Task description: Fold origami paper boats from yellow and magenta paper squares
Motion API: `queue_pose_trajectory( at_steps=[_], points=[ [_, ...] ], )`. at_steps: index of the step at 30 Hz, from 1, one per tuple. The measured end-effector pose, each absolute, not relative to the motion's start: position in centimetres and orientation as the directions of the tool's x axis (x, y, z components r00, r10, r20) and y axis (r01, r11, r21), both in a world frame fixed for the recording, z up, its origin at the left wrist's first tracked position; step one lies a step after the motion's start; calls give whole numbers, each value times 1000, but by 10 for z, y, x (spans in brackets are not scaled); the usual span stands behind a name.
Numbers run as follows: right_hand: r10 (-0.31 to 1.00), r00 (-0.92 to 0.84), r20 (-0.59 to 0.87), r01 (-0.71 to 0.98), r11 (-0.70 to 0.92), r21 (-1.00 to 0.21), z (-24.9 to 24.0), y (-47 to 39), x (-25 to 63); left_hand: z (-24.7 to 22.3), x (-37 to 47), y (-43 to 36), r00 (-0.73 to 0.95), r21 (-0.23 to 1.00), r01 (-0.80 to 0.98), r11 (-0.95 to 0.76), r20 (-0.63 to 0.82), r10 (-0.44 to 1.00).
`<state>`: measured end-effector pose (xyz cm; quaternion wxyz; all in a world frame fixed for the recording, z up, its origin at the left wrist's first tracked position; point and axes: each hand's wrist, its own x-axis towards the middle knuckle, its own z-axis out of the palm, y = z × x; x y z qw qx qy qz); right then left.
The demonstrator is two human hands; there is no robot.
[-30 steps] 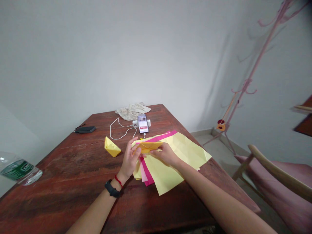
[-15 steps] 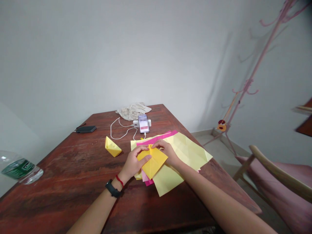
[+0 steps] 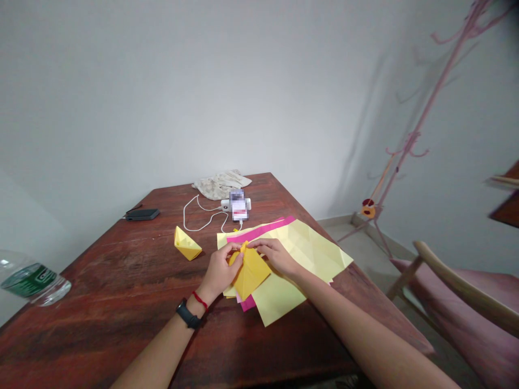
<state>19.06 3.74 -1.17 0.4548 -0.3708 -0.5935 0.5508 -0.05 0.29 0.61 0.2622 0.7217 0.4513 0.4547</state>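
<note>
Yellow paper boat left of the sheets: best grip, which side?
Probably pinch the paper boat lightly at its right-hand end, coming from the right: that end is nearer the left hand, and squeezing mid-body might crush the open hollow.

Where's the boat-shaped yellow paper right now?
In the head view, the boat-shaped yellow paper sits on the table, left of the left hand, on the near side of the white cable.
</note>
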Motion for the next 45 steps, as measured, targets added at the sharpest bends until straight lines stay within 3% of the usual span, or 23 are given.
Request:
queue_pose_trajectory(
  at_steps=[16, 27, 36, 45],
  points=[
    [866, -427, 259, 51, 309, -950, -20, 35, 189, 8, 2, -1, 160, 749, 478, -458, 438, 884],
    [910, -396, 119, -111, 81, -991, -15, 34, 190, 4, 2, 0, 252, 651, 532, -541, 489, 835],
    [903, -392, 176, -145, 128, -981, -15, 34, 187, 2, 2, 4, 158, 742, 470, -478, 462, 873],
    [906, -378, 191, -51, 185, -981, -11, 32, 188, 7, 3, 3, 132, 809, 406, -425, 408, 904]
  ],
)
